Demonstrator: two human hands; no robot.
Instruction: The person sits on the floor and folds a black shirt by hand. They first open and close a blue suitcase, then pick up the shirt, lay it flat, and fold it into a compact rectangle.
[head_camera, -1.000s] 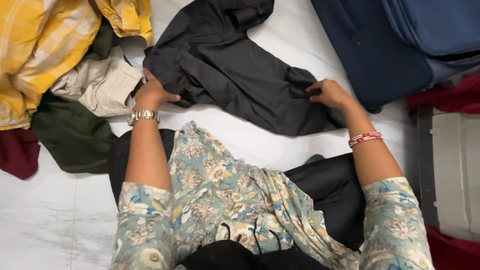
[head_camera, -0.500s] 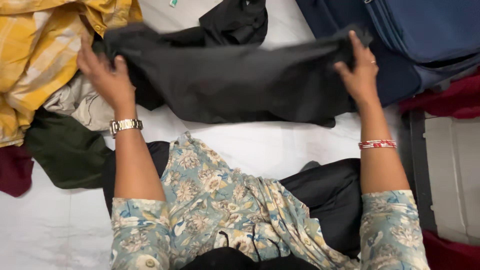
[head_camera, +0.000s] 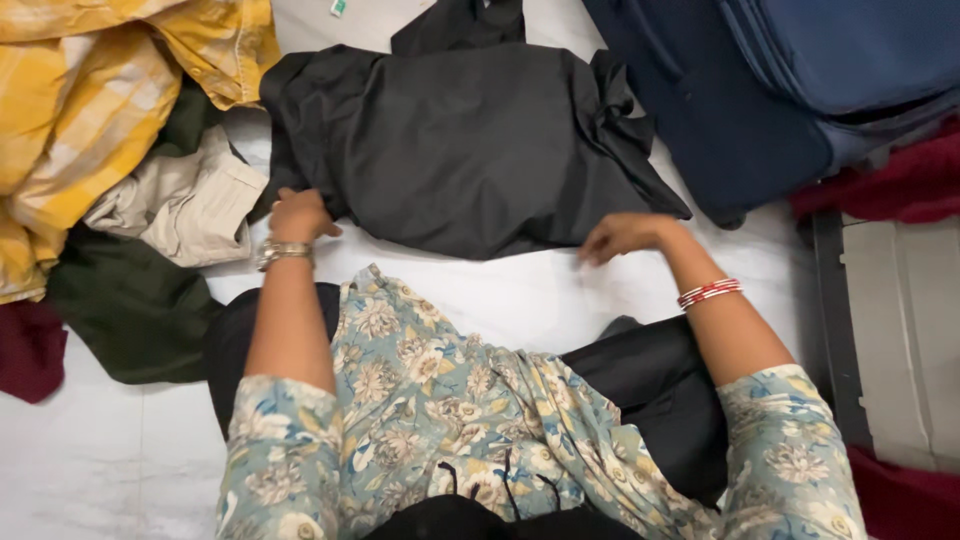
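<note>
On a white floor, seen from above, a seated person in a floral top works over a black garment (head_camera: 470, 150) that lies folded into a rough block in the middle of the scene, just beyond their knees.

At the garment's near left corner the left hand (head_camera: 297, 214) rests against the cloth with its fingers curled under; whether it pinches the edge or only presses on it cannot be told. A metal watch (head_camera: 284, 251) sits on that wrist. The right hand (head_camera: 622, 236) hovers low over the floor just near of the garment's right edge, fingers loosely curled and slightly blurred, holding nothing. Red and white bangles (head_camera: 709, 293) circle that wrist.

Far left lies a heap of other clothes: a yellow checked cloth (head_camera: 90, 110), a beige garment (head_camera: 185, 205), a dark green garment (head_camera: 125, 305) and a maroon piece (head_camera: 28, 350) at the left edge. A dark blue suitcase (head_camera: 790, 80) fills the far right, close against the black garment's bunched right end.

To fold this well, it seems wise to keep the left corner pinned, sweep the right palm flat across the cloth to push out the creases, and tuck in the loose bunched fabric beside the suitcase so the edges lie even.
</note>
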